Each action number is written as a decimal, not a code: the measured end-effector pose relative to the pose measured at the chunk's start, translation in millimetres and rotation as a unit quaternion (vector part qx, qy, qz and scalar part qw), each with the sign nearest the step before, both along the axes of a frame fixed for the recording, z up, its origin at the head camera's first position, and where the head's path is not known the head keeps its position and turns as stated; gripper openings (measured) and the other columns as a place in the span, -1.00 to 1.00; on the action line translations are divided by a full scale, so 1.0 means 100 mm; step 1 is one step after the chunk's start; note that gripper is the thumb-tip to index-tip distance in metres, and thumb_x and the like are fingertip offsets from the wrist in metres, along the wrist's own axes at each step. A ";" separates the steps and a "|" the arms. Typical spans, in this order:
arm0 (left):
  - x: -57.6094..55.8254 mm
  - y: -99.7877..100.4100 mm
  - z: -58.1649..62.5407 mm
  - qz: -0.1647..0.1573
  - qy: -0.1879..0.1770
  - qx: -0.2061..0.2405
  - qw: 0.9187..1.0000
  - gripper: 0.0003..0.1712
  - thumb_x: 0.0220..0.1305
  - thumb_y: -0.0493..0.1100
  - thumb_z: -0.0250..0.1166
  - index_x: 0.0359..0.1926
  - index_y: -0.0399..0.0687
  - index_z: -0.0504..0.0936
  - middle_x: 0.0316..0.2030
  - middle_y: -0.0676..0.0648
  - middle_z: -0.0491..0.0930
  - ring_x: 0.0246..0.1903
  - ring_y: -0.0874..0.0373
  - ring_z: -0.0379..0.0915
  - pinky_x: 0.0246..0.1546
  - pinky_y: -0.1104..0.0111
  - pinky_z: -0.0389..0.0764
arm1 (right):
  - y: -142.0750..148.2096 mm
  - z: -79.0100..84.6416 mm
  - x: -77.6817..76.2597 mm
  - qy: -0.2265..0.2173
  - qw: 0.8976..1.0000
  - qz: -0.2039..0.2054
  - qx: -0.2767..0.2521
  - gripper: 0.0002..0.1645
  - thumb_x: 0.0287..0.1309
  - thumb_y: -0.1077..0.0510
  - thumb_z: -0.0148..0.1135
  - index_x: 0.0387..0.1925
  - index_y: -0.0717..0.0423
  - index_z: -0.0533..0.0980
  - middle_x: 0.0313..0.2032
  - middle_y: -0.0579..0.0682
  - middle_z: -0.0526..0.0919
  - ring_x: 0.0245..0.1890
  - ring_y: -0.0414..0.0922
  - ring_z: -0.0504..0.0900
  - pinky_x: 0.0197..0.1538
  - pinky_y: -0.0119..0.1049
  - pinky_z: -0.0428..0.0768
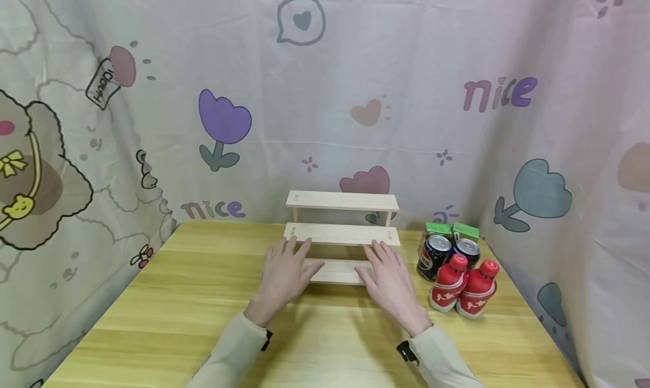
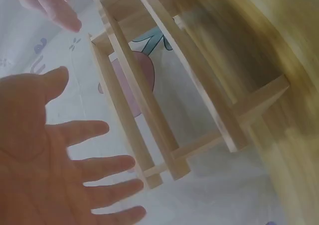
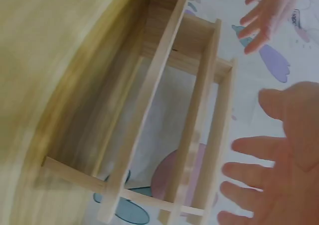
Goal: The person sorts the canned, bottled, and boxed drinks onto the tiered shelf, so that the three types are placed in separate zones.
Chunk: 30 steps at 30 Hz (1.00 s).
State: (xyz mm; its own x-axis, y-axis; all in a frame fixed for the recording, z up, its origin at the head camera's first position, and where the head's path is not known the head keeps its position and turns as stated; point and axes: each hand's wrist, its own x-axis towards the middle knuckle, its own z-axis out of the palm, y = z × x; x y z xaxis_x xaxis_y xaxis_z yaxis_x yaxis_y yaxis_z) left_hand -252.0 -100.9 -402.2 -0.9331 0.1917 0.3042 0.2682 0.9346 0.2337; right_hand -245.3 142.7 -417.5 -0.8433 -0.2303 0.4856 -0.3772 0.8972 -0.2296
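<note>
A pale wooden three-tier step rack (image 1: 342, 234) stands at the back of the wooden table. Over its left side is my left hand (image 1: 286, 271), with fingers spread and extended. My right hand (image 1: 388, 278) is spread over the right side in the same way. In the left wrist view the left hand (image 2: 65, 155) shows an open palm apart from the rack (image 2: 199, 80). The right wrist view likewise shows the right hand (image 3: 279, 160) with straight fingers and a gap to the rack (image 3: 144, 100). Neither hand holds anything.
Right of the rack stand two red bottles (image 1: 449, 286) in front, two dark cans (image 1: 435, 257) behind them, and two green-topped cartons (image 1: 465, 232) at the back. A printed curtain (image 1: 315, 95) hangs behind the wooden table (image 1: 203, 298).
</note>
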 end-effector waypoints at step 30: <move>-0.39 -0.44 -0.32 -0.005 -0.182 0.502 0.846 -0.61 0.23 -0.18 0.37 0.03 -0.28 0.57 -0.19 -0.12 0.58 -0.22 0.08 0.46 -0.17 0.28 0.54 | 0.48 0.02 0.09 -0.039 0.871 0.008 -0.490 -0.78 0.20 0.26 0.32 -0.12 0.24 0.65 -0.22 0.12 0.73 -0.35 -0.33 0.63 -0.31 -0.49 0.60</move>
